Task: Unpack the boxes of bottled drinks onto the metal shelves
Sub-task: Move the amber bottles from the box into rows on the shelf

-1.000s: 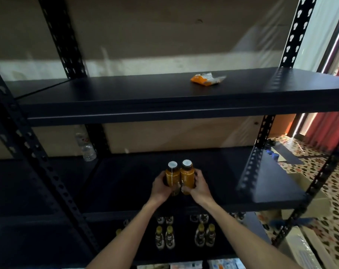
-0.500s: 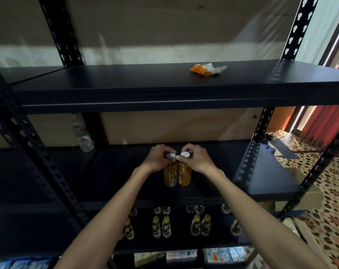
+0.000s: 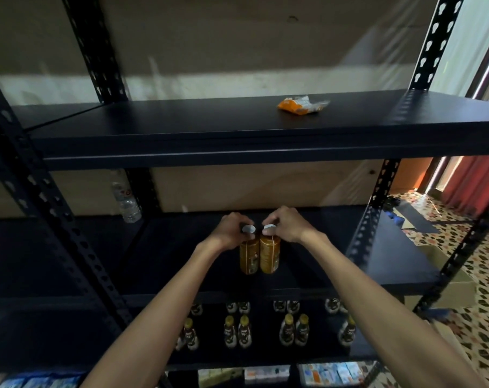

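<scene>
Plywood wall (image 3: 237, 189) backs a black rack of metal shelves. At far left a front post (image 3: 55, 214), punched with holes, slants up across my view. Past it, at the back of the middle shelf (image 3: 181, 256), a water bottle (image 3: 127, 204) stands beside the rear post, well apart from my hands.

Near the shelf's middle my left hand (image 3: 232, 233) curls over the neck of the left bottle (image 3: 249, 256), fingers wrapped round just under its white cap. The right bottle (image 3: 270, 254) touches it side by side, both amber and upright. I cannot tell whether their bases rest on the shelf or hang just above it. My right hand (image 3: 288, 226) pinches the right bottle's cap from above, fingertips bent round the rim. Nothing stands between the pair and the wall behind.

Above, the top shelf (image 3: 181, 121) carries a crumpled orange wrapper (image 3: 302, 104), right of centre. Below my forearms, the lower shelf (image 3: 69, 331) holds dark drinks (image 3: 237, 331) with yellow caps, lined up in pairs, partly hidden by my arms. Pale blue packs (image 3: 327, 372) show under that.

Right of my hands, another holed post (image 3: 377, 208) frames the bay. Beyond it a cardboard box (image 3: 447, 292) sits on the patterned floor (image 3: 487, 275), with a red curtain (image 3: 478, 186) at the far edge.
</scene>
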The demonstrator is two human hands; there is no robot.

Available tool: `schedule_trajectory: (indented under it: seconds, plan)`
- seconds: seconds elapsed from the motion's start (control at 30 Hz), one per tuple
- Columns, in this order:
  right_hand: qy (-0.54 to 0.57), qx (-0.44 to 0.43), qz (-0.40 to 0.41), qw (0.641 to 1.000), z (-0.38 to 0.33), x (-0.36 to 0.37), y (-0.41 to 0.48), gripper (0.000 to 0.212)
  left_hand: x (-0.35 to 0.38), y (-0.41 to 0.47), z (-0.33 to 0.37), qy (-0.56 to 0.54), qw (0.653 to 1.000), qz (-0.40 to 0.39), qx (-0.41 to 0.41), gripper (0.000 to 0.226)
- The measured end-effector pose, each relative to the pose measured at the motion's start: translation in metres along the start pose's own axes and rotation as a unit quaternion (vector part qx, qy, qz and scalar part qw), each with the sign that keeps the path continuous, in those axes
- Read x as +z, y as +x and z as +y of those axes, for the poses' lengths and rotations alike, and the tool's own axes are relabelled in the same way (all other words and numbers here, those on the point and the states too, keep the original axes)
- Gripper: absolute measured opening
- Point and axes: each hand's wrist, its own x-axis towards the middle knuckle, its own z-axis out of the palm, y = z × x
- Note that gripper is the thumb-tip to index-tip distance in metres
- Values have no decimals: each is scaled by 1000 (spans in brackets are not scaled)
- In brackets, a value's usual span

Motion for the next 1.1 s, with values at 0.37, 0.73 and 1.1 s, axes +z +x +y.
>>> schedule_trajectory:
  seconds: [0.37, 0.73, 1.1]
  plan:
    - [18, 16, -26, 999, 6, -5, -1, 30, 2, 0, 0, -8, 1000, 12, 4, 39]
    - [49, 12, -48, 998, 11, -9, -11, 44, 3, 2, -5, -17, 1000, 8, -4, 37]
    - [56, -23, -39, 997, 11, -4, -9, 42, 6, 2, -8, -24, 1000, 11, 2, 35]
